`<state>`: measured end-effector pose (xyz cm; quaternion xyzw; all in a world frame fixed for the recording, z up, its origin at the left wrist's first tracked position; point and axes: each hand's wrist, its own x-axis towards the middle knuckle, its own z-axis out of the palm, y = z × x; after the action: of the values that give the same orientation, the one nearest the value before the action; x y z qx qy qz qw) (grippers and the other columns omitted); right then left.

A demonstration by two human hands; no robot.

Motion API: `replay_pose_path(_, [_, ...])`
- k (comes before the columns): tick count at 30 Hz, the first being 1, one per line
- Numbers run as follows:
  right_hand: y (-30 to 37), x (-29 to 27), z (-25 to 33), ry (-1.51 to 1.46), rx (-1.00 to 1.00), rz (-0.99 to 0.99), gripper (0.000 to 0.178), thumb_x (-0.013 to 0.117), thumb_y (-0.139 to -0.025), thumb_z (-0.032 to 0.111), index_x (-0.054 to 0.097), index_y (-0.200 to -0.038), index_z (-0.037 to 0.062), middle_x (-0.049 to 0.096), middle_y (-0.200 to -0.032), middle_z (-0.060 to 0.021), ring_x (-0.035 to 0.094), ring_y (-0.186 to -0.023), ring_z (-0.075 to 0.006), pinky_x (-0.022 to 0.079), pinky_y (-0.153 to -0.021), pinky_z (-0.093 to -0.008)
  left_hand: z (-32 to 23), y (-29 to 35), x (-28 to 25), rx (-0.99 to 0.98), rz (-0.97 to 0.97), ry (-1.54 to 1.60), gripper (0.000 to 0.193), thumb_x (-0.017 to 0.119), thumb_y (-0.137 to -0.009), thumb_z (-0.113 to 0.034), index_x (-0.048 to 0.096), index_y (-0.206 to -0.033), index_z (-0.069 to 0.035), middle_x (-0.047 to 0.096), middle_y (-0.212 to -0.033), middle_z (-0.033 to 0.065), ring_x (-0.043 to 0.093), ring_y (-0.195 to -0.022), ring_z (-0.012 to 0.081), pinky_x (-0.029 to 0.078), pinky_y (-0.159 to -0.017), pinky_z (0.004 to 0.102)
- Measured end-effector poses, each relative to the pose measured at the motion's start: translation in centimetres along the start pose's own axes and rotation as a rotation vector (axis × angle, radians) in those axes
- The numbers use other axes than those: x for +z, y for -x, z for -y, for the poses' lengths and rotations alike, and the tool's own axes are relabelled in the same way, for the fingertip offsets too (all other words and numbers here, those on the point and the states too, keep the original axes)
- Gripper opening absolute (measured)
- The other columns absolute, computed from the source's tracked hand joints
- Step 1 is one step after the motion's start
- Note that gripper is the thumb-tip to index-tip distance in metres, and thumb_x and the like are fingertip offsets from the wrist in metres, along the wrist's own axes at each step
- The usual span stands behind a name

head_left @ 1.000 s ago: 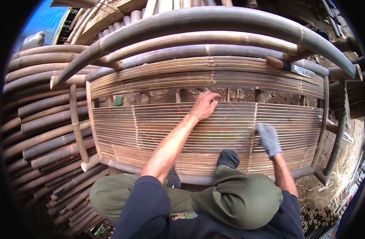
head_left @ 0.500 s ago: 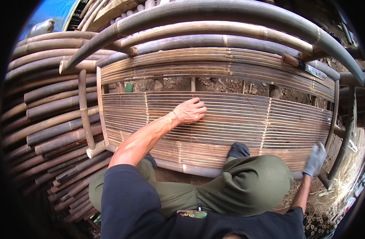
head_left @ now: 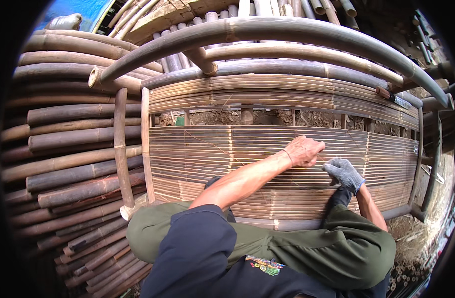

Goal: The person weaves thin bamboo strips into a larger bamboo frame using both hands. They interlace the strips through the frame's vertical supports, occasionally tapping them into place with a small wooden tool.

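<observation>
Slats of brown split bamboo (head_left: 262,144) run parallel to the arched grey bamboo rail (head_left: 287,28), beneath my curled bare left hand (head_left: 305,151), nearer that rail, and grey-gloved right hand (head_left: 344,173); whether either grasps, I cannot tell.

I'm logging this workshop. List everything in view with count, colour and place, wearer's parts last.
Bamboo bench: one, brown and grey, centre
Tool: one, brown-handled, rear right of the bench
Small object: one, green, seen through bench's gap, left
Stacked poles: many, brown and grey, left
Upper poles: many, pale and grey, top centre
Sheet: one, blue, top left
Bundle: one, whitish, top left
Straw: uncounted, pale yellow, lower right
Cut poles: many, tan, lower right
Trousers: pair, green, bottom
Shirt: one, dark, bottom
Left hand: one, bare, over the bench
Right hand: one, grey-gloved, beside it
</observation>
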<state>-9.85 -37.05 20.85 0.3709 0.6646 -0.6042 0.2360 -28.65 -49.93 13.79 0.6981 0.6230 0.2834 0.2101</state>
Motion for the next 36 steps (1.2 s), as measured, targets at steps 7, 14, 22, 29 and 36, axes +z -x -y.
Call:
replay_pose_path(7, [6.3, -5.8, -2.8, -0.289, -0.050, -0.766, 0.024, 0.065, -0.091, 0.029, 0.070, -0.099, 0.0062, 0.054, -0.065, -0.0024, 0.053, -0.048, -0.0114, 0.045, -0.045, -0.0273, 9.7, 2.4, -2.9, -0.581, -0.467, 0.083, 0.014, 0.050, -0.095, -0.011, 0.062, -0.099, -0.004, 0.063, -0.093, 0.0165, 0.065, -0.079, 0.0309, 0.057, -0.073, 0.0441])
replay_pose_path(14, [2.3, -7.6, 4.5, 0.844, -0.281, -1.323, 0.029, 0.057, -0.093, 0.027, 0.070, -0.089, 0.0018, 0.068, -0.080, -0.0177, 0.068, -0.075, -0.0306, 0.054, -0.067, -0.0370, 8.6, 2.5, -4.2, -0.958, 0.012, 0.050, 0.027, 0.052, -0.091, -0.016, 0.076, -0.095, -0.004, 0.072, -0.102, 0.0214, 0.070, -0.099, 0.0359, 0.053, -0.086, 0.0465])
replay_pose_path(22, [-19.8, 4.6, 7.9, 0.930, -0.152, -0.488, 0.021, 0.057, -0.083, 0.018, 0.073, -0.088, 0.0047, 0.070, -0.091, -0.0222, 0.070, -0.082, -0.0381, 0.055, -0.071, -0.0449, 16.5, 3.2, -0.8, -0.624, 0.251, 0.040, 0.027, 0.059, -0.084, -0.015, 0.069, -0.104, 0.000, 0.068, -0.108, 0.0259, 0.065, -0.107, 0.0413, 0.053, -0.090, 0.0464])
replay_pose_path(29, [-22.5, 0.3, 2.1, 0.789, -0.398, 0.000, 0.027, 0.055, -0.084, 0.023, 0.069, -0.093, 0.0008, 0.067, -0.090, -0.0248, 0.065, -0.085, -0.0420, 0.051, -0.076, -0.0496, 12.4, -0.6, -1.2, -0.912, 0.269, 0.287, 0.031, 0.065, -0.081, -0.025, 0.073, -0.097, 0.001, 0.071, -0.099, 0.0231, 0.068, -0.094, 0.0374, 0.052, -0.086, 0.0429])
replay_pose_path(36, [-11.1, 3.8, 7.1, 0.674, -0.768, -0.524, 0.032, 0.071, -0.081, 0.028, 0.069, -0.109, 0.0123, 0.065, -0.110, -0.0107, 0.060, -0.108, -0.0320, 0.046, -0.095, -0.0427, 7.5, 3.2, -7.3, -0.674, 0.068, 0.215, 0.028, 0.072, -0.084, -0.035, 0.077, -0.093, -0.009, 0.065, -0.104, 0.0109, 0.062, -0.103, 0.0281, 0.047, -0.094, 0.0392])
